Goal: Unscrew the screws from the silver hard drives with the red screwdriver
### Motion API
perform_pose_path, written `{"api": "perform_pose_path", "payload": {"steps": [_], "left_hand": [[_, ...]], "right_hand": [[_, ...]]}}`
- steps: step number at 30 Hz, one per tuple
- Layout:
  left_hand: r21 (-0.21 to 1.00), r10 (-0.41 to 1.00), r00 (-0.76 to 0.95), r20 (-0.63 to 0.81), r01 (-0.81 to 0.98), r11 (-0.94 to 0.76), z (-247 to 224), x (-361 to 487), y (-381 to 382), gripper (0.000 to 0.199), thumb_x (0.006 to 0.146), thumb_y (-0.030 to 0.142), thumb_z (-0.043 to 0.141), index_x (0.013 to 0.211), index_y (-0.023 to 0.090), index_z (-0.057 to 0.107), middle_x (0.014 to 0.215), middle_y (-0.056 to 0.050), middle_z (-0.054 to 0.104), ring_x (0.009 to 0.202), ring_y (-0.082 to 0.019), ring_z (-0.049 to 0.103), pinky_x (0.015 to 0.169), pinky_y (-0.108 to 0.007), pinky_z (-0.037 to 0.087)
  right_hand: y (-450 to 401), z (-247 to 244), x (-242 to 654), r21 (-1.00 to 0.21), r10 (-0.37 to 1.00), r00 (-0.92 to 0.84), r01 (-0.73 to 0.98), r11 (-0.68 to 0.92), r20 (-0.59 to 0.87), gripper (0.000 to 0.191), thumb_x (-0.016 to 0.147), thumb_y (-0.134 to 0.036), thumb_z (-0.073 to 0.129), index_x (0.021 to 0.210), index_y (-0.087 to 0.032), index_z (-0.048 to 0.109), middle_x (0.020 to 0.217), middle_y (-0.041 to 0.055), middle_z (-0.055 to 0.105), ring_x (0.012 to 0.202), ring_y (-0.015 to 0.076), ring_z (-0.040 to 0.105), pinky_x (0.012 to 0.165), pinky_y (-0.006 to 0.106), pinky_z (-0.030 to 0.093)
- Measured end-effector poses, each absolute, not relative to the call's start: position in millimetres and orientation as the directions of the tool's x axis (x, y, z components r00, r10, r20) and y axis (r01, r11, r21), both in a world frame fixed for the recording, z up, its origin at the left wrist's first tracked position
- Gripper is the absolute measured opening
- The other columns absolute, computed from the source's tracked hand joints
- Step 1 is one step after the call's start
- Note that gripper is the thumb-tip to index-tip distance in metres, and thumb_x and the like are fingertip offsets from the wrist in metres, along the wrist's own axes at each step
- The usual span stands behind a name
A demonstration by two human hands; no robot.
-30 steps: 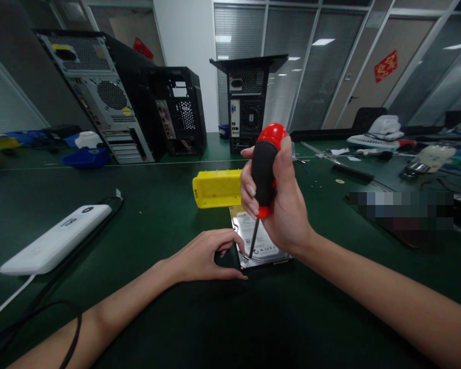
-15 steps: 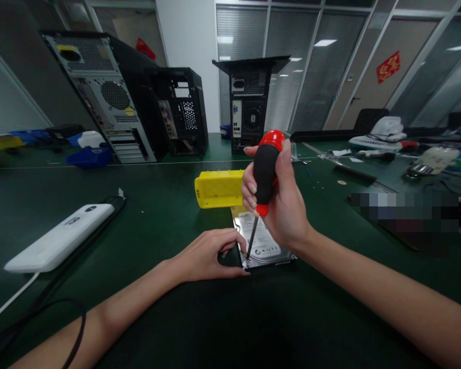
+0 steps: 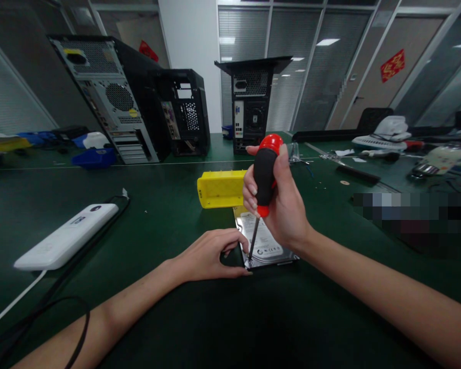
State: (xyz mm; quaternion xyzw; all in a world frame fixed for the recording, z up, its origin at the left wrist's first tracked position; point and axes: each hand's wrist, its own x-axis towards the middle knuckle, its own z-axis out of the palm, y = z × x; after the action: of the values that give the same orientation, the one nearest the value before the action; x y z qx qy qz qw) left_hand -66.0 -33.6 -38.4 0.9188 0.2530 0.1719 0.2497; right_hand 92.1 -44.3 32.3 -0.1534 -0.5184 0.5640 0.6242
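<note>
Relative to the hard drive (image 3: 263,241), the tip of the screwdriver (image 3: 265,171) has shifted left to the near-left corner, and the handle has come lower. The drive lies flat on the table (image 3: 161,195), in front of the yellow bin (image 3: 223,189).

Right hand (image 3: 286,215): fingers wrapped firmly around the screwdriver handle. Left hand (image 3: 207,253): thumb and fingers curved about the near-left corner; whether they grip or merely brace it cannot be told.

The shaft leans, with the handle to the right of the tip. For good seating, the shaft should be brought square to the drive's face before torque is applied. Pressure is best directed straight down the shaft. The left fingertips sit just beside the tip; keep them clear of a slip while steadying the edge.
</note>
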Motion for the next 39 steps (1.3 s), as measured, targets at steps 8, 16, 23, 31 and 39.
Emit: {"api": "perform_pose_path", "payload": {"steps": [8,16,23,31,39], "left_hand": [[0.546,0.541,0.814,0.212,0.361,-0.756,-40.5,-66.5,-33.1,0.030,0.077,0.038,0.072,0.095,0.017,0.059,0.071,0.005,0.043,0.062,-0.011,0.040,0.056,-0.021,0.029],[0.562,0.554,0.801,0.226,0.357,-0.746,-40.8,-65.6,-33.5,0.030,0.076,0.037,0.074,0.093,0.017,0.060,0.072,0.005,0.045,0.062,-0.010,0.040,0.055,-0.021,0.029],[0.567,0.550,0.800,0.239,0.345,-0.748,-41.1,-66.3,-33.1,0.029,0.075,0.037,0.074,0.094,0.017,0.062,0.076,0.003,0.051,0.064,-0.011,0.043,0.056,-0.020,0.032],[0.573,0.556,0.798,0.235,0.348,-0.742,-40.1,-66.4,-33.1,0.031,0.075,0.038,0.075,0.092,0.016,0.062,0.073,0.003,0.048,0.062,-0.010,0.041,0.055,-0.020,0.031],[0.560,0.550,0.800,0.240,0.349,-0.752,-41.4,-66.9,-32.3,0.032,0.076,0.042,0.074,0.093,0.017,0.062,0.070,0.004,0.044,0.062,-0.011,0.040,0.055,-0.020,0.030]], "right_hand": [[-44.6,33.7,91.2,-0.788,0.871,-0.216,-0.558,0.260,0.441,0.035,0.079,-0.044,0.067,0.087,-0.025,0.039,0.060,-0.0085,0.044,0.044,0.0062,0.038,0.039,0.020,0.028],[-46.4,35.6,91.8,-0.788,0.849,-0.281,-0.574,0.224,0.446,0.030,0.083,-0.049,0.056,0.093,-0.023,0.047,0.073,-0.0045,0.051,0.049,0.0064,0.046,0.043,0.022,0.035],[-50.2,39.6,90.9,-0.796,0.881,-0.238,-0.564,0.218,0.410,0.035,0.078,-0.044,0.066,0.085,-0.025,0.037,0.063,-0.0081,0.045,0.041,0.0051,0.037,0.038,0.020,0.028],[-51.1,39.4,92.1,-0.800,0.847,-0.320,-0.571,0.184,0.424,0.032,0.084,-0.053,0.053,0.093,-0.022,0.052,0.076,-0.0024,0.051,0.050,0.0069,0.046,0.044,0.023,0.038],[-52.2,38.1,92.7,-0.827,0.848,-0.311,-0.512,0.232,0.430,0.031,0.080,-0.046,0.063,0.084,-0.024,0.042,0.059,-0.0078,0.045,0.044,0.0073,0.039,0.043,0.022,0.034]]}}
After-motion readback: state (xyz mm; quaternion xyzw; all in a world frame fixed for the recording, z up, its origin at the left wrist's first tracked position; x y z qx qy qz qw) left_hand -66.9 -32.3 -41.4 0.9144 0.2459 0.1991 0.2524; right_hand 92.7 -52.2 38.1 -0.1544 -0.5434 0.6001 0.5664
